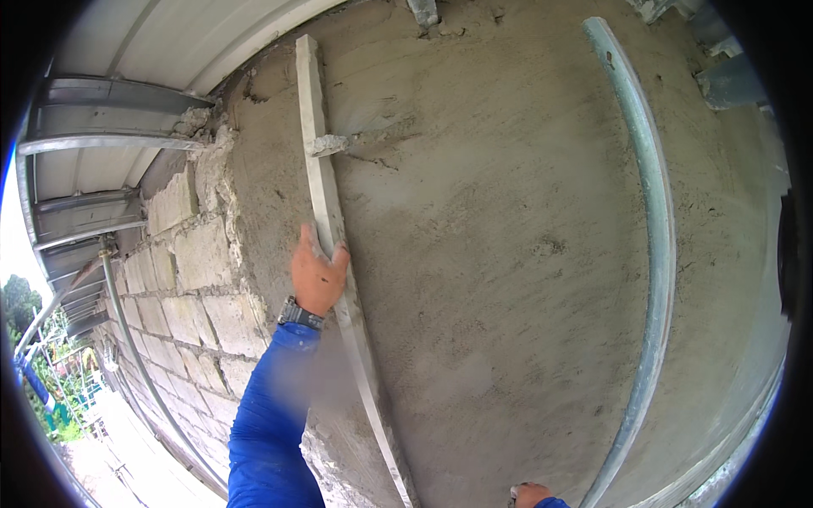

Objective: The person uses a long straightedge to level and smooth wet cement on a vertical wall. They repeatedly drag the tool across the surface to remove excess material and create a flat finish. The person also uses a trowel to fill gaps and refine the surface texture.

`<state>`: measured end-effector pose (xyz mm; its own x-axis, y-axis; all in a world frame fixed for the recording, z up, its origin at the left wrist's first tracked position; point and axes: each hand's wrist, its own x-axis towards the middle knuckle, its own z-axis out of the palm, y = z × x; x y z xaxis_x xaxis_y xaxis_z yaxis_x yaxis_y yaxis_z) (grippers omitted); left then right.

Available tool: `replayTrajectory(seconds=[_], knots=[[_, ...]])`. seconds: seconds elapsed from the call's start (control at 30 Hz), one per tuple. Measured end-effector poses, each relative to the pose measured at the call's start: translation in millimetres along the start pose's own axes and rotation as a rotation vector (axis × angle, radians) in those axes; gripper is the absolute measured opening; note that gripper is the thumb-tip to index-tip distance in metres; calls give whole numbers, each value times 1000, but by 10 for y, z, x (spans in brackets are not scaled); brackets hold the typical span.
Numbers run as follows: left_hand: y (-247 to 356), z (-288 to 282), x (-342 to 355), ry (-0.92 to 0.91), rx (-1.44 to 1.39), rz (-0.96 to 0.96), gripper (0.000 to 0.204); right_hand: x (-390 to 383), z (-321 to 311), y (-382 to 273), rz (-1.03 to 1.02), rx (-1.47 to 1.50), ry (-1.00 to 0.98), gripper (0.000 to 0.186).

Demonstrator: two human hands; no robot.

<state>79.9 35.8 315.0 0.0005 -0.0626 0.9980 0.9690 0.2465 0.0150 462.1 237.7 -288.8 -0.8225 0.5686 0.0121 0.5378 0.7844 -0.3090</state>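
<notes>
A long pale batten (318, 182) stands nearly upright against the grey plastered wall (483, 279). My left hand (319, 275) grips it around its middle, with the thumb on its front face and the fingers along its left side. A dark watch and blue sleeve show on that arm. Above the hand, a rough mortar-crusted piece (329, 146) crosses the batten. At the lower edge my right hand (532, 494) is closed, mostly cut off by the frame; a small greyish bit shows by its fingers, but I cannot make out what it is.
A galvanized metal pole (656, 254) stands upright before the wall at right. To the left, bare blockwork (203, 254) meets the plaster's ragged edge. Metal roof sheeting (169, 42) and purlins hang overhead. A thin scaffold pole (135, 339) runs along the blocks.
</notes>
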Motion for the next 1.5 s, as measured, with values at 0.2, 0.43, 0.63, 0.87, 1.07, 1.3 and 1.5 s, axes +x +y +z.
replayTrajectory(seconds=[0.2,0.43,0.63,0.87,1.07,1.3,1.5], knots=[[-184,-41,131,-14,168,-127,70,216,305,94,-4,324,63,26],[-964,-270,953,76,338,-164,71,-349,457,85,6,323,-38,29],[-734,-240,62,56,322,-173,71,-665,620,436,83,384,-113,40],[-430,-201,-706,-79,214,-267,72,-184,314,384,-129,171,-136,38],[-1048,-466,231,47,361,-269,66,20,425,277,-45,500,129,35],[-253,-219,-1110,-2,332,-233,71,-307,552,271,88,444,-75,33],[-191,-58,-846,9,246,-227,64,16,823,545,-29,248,-198,34]])
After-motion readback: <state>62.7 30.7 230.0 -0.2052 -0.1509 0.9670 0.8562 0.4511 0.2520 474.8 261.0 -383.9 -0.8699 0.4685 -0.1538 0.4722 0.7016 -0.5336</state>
